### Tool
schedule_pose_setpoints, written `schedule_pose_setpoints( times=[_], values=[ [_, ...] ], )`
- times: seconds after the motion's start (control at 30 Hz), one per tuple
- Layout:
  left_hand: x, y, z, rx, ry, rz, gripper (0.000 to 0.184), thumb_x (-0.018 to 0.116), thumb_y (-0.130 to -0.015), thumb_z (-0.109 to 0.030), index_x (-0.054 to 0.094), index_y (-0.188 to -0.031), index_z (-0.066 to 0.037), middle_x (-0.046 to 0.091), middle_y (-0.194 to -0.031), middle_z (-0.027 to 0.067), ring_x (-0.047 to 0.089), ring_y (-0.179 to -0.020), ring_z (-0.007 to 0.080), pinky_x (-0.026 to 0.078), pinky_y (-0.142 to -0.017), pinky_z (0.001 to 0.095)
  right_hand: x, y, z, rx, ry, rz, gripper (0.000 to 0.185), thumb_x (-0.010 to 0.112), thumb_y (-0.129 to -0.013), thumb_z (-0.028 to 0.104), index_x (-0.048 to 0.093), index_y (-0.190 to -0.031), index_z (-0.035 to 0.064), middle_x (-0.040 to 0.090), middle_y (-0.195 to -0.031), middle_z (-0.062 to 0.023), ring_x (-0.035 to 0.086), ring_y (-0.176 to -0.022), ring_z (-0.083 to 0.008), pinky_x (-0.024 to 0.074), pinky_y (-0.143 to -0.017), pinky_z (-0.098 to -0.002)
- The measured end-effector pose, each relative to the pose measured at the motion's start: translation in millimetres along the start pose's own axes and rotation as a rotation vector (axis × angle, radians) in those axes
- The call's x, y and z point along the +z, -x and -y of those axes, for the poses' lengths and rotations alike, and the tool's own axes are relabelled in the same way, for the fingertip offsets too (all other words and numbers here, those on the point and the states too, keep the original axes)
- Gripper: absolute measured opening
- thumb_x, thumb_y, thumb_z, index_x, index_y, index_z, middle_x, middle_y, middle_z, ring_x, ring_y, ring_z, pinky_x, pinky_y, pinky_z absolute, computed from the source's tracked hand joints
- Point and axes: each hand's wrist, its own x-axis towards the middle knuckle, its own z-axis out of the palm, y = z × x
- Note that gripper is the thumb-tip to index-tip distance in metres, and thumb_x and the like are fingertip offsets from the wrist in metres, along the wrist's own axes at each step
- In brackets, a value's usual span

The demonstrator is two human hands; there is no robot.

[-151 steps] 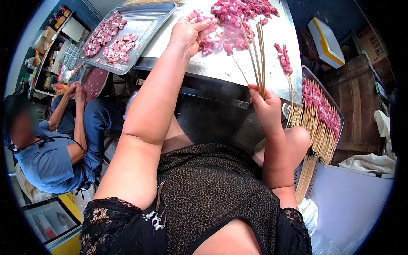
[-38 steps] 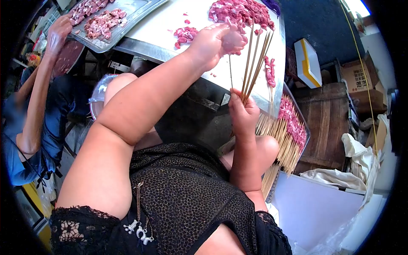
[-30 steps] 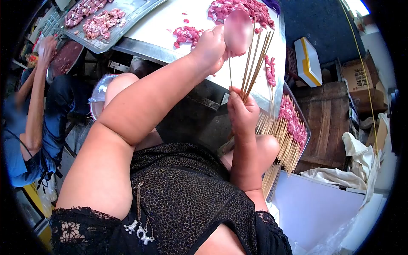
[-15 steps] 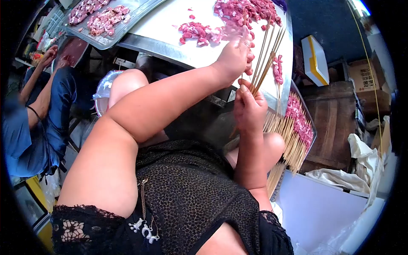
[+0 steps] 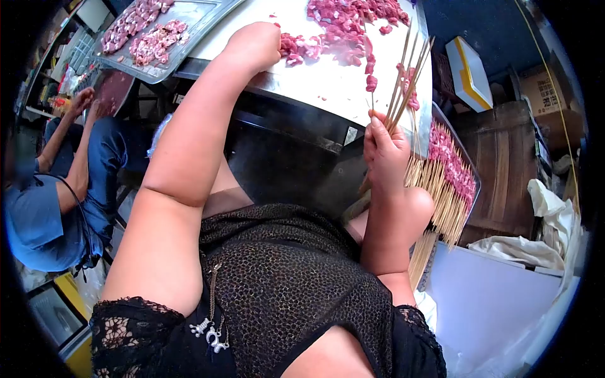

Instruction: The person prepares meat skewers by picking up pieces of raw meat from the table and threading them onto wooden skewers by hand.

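My right hand [image 5: 386, 146] is closed around a bundle of bamboo skewers [image 5: 406, 85] that fan upward over the board. One skewer, pinched at its thumb and forefinger, carries several pieces of meat [image 5: 371, 82]. My left hand [image 5: 257, 49] is over the left part of the white board [image 5: 302, 85], curled beside a small heap of raw meat [image 5: 305, 49]; its fingertips and anything in them are hidden. A larger pile of cut meat [image 5: 343, 25] lies behind. Right of the bundle rests a loaded skewer [image 5: 413, 91] on the board.
A tray of finished meat skewers [image 5: 450, 164] stands at the right. On the left is a metal tray [image 5: 189, 44] with meat portions. Another person [image 5: 38, 208] sits at far left, hands raised. A white-and-yellow box [image 5: 467, 72] and wooden boards [image 5: 491, 170] are at right.
My left hand has moved left, from beside the skewers to the small meat heap. My right hand still holds the bundle; the skewer with meat now shows above it.
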Motion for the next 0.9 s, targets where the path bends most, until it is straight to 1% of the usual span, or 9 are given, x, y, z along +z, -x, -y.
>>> schedule_pose_setpoints(
  times=[0.03,0.1,0.13,0.17,0.27,0.5,0.63,0.73,0.9],
  values=[
    [-3.2,1.5,-2.2,0.010,-0.003,-0.001,0.014,0.065,-0.069,-0.010,0.064,-0.081,-0.003,0.063,-0.071,0.0140,0.062,-0.064,0.0226,0.048,-0.065,0.0334,-0.5,0.5,0.2,-0.005,-0.005,-0.007,0.018,0.057,-0.088,0.011,0.058,-0.103,-0.0008,0.051,-0.064,0.0004,0.038,-0.042,-0.0036,0.0274,-0.036,-0.0165],
    [-13.1,4.4,-6.2,0.016,0.382,-0.083,0.019,0.063,-0.071,-0.010,0.064,-0.089,-0.004,0.062,-0.069,0.0106,0.062,-0.067,0.0158,0.048,-0.064,0.0286,1.2,2.1,0.7,0.023,0.018,-0.021,0.018,0.057,-0.088,0.011,0.058,-0.103,-0.0008,0.052,-0.064,0.0002,0.038,-0.042,-0.0036,0.0274,-0.035,-0.0166],
    [-19.2,3.9,-9.5,-0.091,0.620,-0.015,0.024,0.061,-0.077,-0.010,0.063,-0.100,-0.004,0.062,-0.073,0.0044,0.059,-0.071,0.0108,0.048,-0.065,0.0245,2.0,2.6,0.8,0.039,0.007,-0.032,0.018,0.057,-0.088,0.010,0.058,-0.103,-0.0011,0.052,-0.065,0.0003,0.038,-0.042,-0.0035,0.0276,-0.036,-0.0165],
    [-15.0,-0.5,-8.5,-0.089,0.616,-0.013,0.024,0.061,-0.077,-0.010,0.063,-0.100,-0.004,0.062,-0.073,0.0044,0.059,-0.071,0.0108,0.048,-0.065,0.0245,2.2,3.0,0.4,0.039,0.002,-0.033,0.018,0.057,-0.088,0.010,0.058,-0.103,-0.0011,0.052,-0.065,0.0003,0.038,-0.042,-0.0035,0.0276,-0.036,-0.0165],
    [-8.3,-9.0,-7.3,-0.022,1.305,-0.087,0.020,0.059,-0.085,-0.009,0.064,-0.103,-0.003,0.064,-0.080,0.0011,0.059,-0.070,0.0071,0.048,-0.062,0.0205,4.4,2.4,-3.5,0.042,0.010,-0.004,0.018,0.057,-0.088,0.009,0.058,-0.103,-0.0016,0.052,-0.064,0.0004,0.039,-0.042,-0.0033,0.0282,-0.037,-0.0165],
    [-1.6,-20.5,-4.7,-0.100,1.362,-0.067,0.015,0.065,-0.084,-0.017,0.067,-0.090,-0.004,0.061,-0.070,0.0002,0.051,-0.058,0.0038,0.043,-0.054,0.0187,2.9,2.3,-6.5,0.035,0.029,0.013,0.017,0.057,-0.088,0.009,0.060,-0.101,-0.0020,0.052,-0.063,0.0016,0.039,-0.044,-0.0031,0.0283,-0.039,-0.0168],
    [-7.0,-19.3,-1.6,-0.102,1.251,-0.094,0.014,0.067,-0.083,-0.017,0.066,-0.088,-0.003,0.062,-0.070,0.0010,0.053,-0.057,0.0046,0.045,-0.054,0.0191,3.5,2.0,-7.8,-0.011,0.029,-0.020,0.016,0.056,-0.088,0.008,0.059,-0.101,-0.0012,0.051,-0.064,0.0017,0.037,-0.044,-0.0025,0.0258,-0.038,-0.0158],
    [-10.0,-16.7,-2.0,-0.087,1.287,-0.022,0.017,0.065,-0.084,-0.016,0.065,-0.096,-0.004,0.065,-0.081,0.0022,0.057,-0.066,0.0057,0.046,-0.060,0.0185,1.5,4.3,-1.5,0.008,0.070,-0.013,0.017,0.057,-0.088,0.009,0.060,-0.101,-0.0011,0.051,-0.064,0.0021,0.039,-0.045,-0.0028,0.0275,-0.039,-0.0164],
    [-4.5,-16.7,1.4,-0.009,1.179,-0.143,0.030,0.057,-0.077,0.006,0.062,-0.106,-0.001,0.065,-0.081,0.0025,0.060,-0.070,0.0082,0.048,-0.064,0.0209,1.1,3.6,-2.9,0.015,0.070,-0.039,0.017,0.057,-0.088,0.009,0.059,-0.102,-0.0019,0.051,-0.063,0.0020,0.040,-0.046,-0.0033,0.0287,-0.040,-0.0170]
  ],
)
